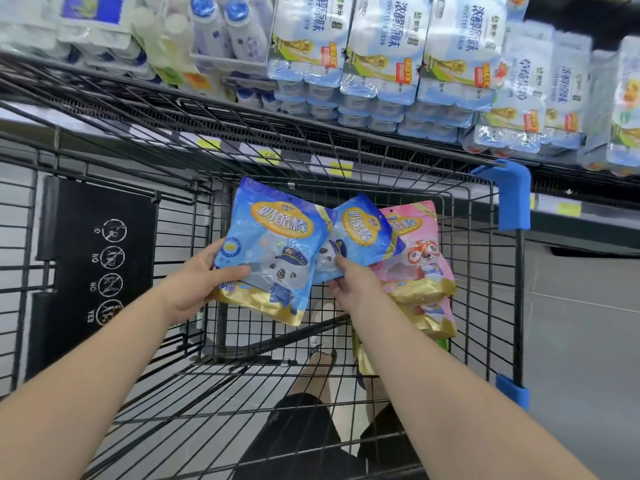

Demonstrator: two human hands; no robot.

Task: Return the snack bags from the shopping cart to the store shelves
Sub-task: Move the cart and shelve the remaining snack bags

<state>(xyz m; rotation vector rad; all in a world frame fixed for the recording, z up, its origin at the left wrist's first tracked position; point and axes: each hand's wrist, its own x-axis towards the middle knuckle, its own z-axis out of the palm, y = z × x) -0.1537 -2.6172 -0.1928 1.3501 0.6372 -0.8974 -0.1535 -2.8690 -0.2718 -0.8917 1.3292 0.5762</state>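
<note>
View from the head camera, looking down into a black wire shopping cart [242, 386] parked against the store shelves [221, 98].

(a) Left hand [204, 275]: grasps the large blue snack bag [273, 244] at its lower left edge, thumb across the front and fingers curled behind. The bag is lifted above the cart floor, near the middle of the basket, tilted with its top toward the far wall.

(b) Right hand [349, 282]: pinches the lower edge of a second blue snack bag [360, 233], thumb on the front face. This bag overlaps the right edge of the first and partly covers a pink snack bag [422, 258].

(c) The pink snack bag stands toward the far right corner of the cart, beside the right wall. A second pink bag [433, 317] lies just below it. Whether the right hand also supports either pink bag cannot be told. A gold bag edge [362, 362] shows under the right forearm; the rest of it is hidden.

(d) Cart fittings: blue corner guard [514, 199] on the far right corner of the rim; black flap with warning icons [97, 258] on the left wall.

(e) Shelves beyond the far rim: white-and-blue multipacks [381, 57], white bottles with blue caps [225, 26] and yellow price tags [266, 155] along the shelf edge.

(f) Through the cart floor: the person's dark shorts [301, 438] and one foot [322, 355].
</note>
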